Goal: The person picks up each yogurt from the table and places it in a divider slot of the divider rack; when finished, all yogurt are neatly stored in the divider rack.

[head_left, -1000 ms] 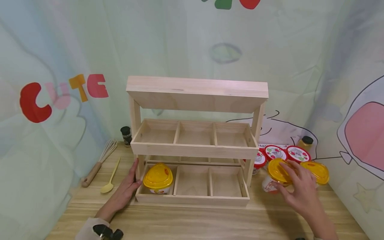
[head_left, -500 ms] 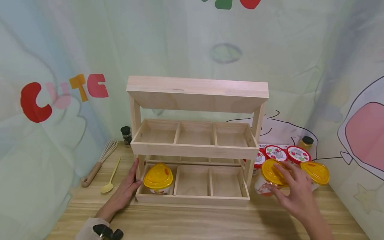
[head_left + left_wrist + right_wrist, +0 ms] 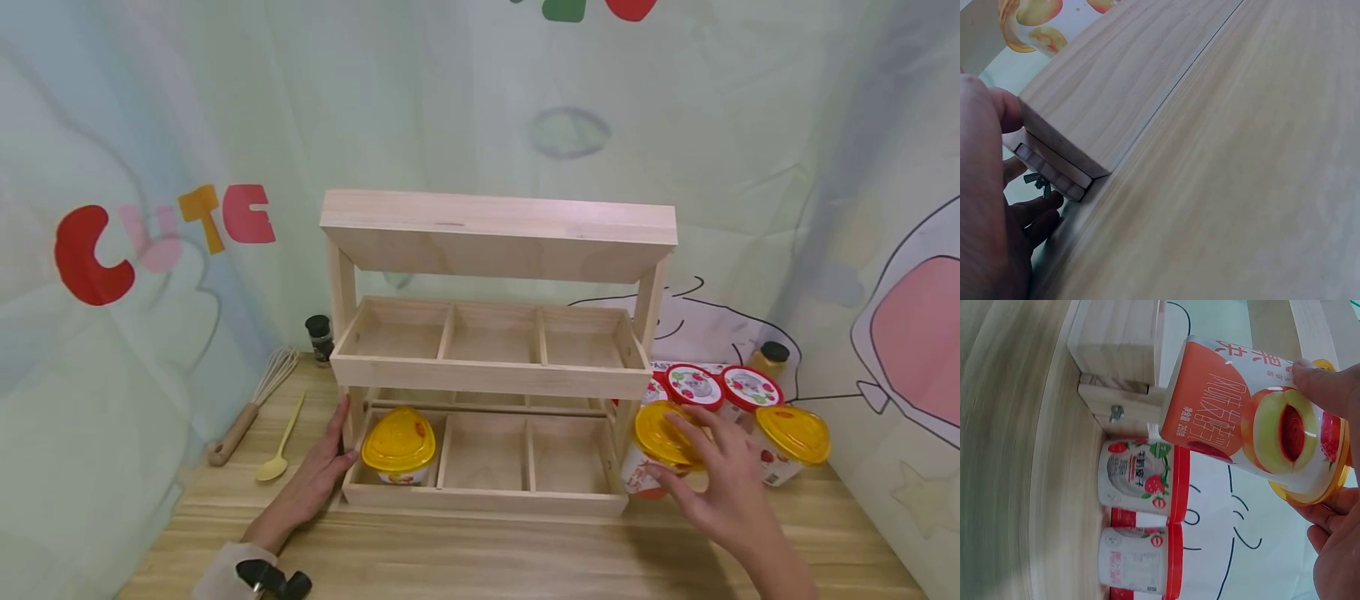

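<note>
My right hand (image 3: 720, 492) pinches a yogurt cup (image 3: 642, 472) by its yellow lid, thumb on one side and fingers on the other. Peach pictures and an orange patch mark the cup, which hangs above the table beside the right end of a two-tier wooden rack (image 3: 487, 380). Against the rack's left side rests my left hand (image 3: 311, 479), its fingers extended along the post. Seen from the left wrist, the thumb (image 3: 1007, 109) touches the lower tray's end. A second yellow-lidded yogurt cup (image 3: 399, 443) sits in the lower tray's left compartment.
Another yellow-lidded cup (image 3: 791, 437) stands at right, near several red-lidded cups (image 3: 752, 387). A black-capped jar (image 3: 770, 358) is behind them. Left of the rack lie a whisk (image 3: 258, 402) and a yellow spoon (image 3: 281, 442), with a dark-capped bottle (image 3: 319, 337) farther back.
My right hand has carried the yogurt cup left, from beside the other yellow-lidded cup to the rack's right end. The left hand has stayed on the rack.
</note>
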Motion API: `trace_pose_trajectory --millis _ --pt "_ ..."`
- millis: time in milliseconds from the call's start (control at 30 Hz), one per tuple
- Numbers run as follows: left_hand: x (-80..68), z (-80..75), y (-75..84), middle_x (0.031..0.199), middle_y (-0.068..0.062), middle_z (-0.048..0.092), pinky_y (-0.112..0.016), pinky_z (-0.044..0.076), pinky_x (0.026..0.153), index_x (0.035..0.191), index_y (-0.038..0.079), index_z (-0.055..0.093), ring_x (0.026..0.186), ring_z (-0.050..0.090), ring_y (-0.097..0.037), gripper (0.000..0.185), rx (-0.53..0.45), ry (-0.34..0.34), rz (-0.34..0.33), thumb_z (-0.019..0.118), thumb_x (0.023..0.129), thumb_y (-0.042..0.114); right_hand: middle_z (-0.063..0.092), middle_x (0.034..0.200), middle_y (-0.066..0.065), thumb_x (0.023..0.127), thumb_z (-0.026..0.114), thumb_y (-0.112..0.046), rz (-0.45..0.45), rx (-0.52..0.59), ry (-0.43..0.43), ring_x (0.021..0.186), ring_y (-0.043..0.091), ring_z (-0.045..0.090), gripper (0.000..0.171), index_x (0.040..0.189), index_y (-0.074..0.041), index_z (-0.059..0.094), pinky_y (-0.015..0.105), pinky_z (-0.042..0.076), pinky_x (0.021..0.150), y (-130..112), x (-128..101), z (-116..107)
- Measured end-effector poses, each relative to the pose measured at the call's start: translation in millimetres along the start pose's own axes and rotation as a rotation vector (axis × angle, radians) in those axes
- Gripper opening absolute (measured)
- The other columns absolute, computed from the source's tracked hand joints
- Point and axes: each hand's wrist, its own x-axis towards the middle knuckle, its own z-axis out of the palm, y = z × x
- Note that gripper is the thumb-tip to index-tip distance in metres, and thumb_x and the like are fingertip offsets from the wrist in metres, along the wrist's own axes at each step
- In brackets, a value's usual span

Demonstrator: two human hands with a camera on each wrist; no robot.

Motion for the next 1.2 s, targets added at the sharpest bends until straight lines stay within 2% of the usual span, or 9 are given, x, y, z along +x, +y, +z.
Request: trace_pose_trajectory --millis 233,400,567,800,1000,1067,1200 --pt "1.0 0.4 0.0 0.168 0.039 0.006 0.003 0.015 0.113 0.173 0.013 0.010 0.147 0.013 0.027 0.085 -0.009 0.001 0.018 0.053 0.102 -0.002 0.058 0.147 0.021 0.072 0.097 -0.017 -0.025 0.023 -0.004 0.134 0.043 0.047 0.075 0.141 -0.015 0.067 0.070 0.026 0.112 -6 1 7" --pt "1.2 0.4 1.0 0.168 0.042 0.007 0.003 0.015 0.113 0.173 0.013 0.009 0.147 0.012 0.027 0.085 -0.016 0.002 0.026 0.053 0.102 -0.003 0.058 0.147 0.019 0.073 0.098 -0.017 -0.019 0.048 -0.004 0.134 0.042 0.047 0.075 0.141 -0.016 0.067 0.067 0.027 0.114 -9 1 11" --pt "0.9 0.8 -0.5 0.169 0.041 0.004 0.003 0.015 0.113 0.173 0.013 0.009 0.147 0.012 0.027 0.085 -0.021 0.000 0.017 0.053 0.102 -0.003 0.060 0.144 0.017 0.071 0.098 -0.017 -0.049 0.051 0.019 0.131 0.039 0.050 0.074 0.139 -0.015 0.069 0.060 0.029 0.109 -12 4 16" --pt "0.5 0.5 1.2 0.174 0.027 0.008 0.003 0.015 0.113 0.174 0.014 0.009 0.147 0.013 0.026 0.085 -0.016 0.000 0.011 0.053 0.102 -0.002 0.060 0.144 0.016 0.072 0.098 -0.019 -0.069 0.050 0.015 0.132 0.038 0.050 0.074 0.139 -0.016 0.069 0.064 0.033 0.106 -17 9 23" --pt "0.5 0.3 -0.6 0.173 0.029 0.009 0.003 0.015 0.113 0.173 0.014 0.009 0.146 0.013 0.026 0.085 -0.011 0.002 0.011 0.053 0.102 -0.002 0.061 0.147 0.017 0.073 0.097 -0.021 -0.093 0.055 0.003 0.133 0.038 0.050 0.074 0.141 -0.017 0.068 0.061 0.033 0.106 -21 15 29" --pt "0.2 0.3 -2.4 0.176 0.021 0.014 0.002 0.015 0.113 0.174 0.015 0.009 0.147 0.013 0.026 0.084 -0.019 0.001 0.004 0.053 0.103 0.000 0.061 0.148 0.017 0.073 0.097 -0.022 -0.105 0.062 0.008 0.132 0.038 0.051 0.074 0.141 -0.018 0.069 0.060 0.034 0.105 -23 17 32" --pt "-0.8 1.6 -11.4 0.180 -0.006 0.024 0.000 0.015 0.115 0.174 0.018 0.009 0.151 0.016 0.019 0.084 -0.016 0.010 0.020 0.053 0.105 0.004 0.062 0.146 0.017 0.072 0.097 -0.022 -0.131 0.076 0.024 0.130 0.038 0.052 0.075 0.141 -0.018 0.069 0.059 0.036 0.104 -26 20 37"
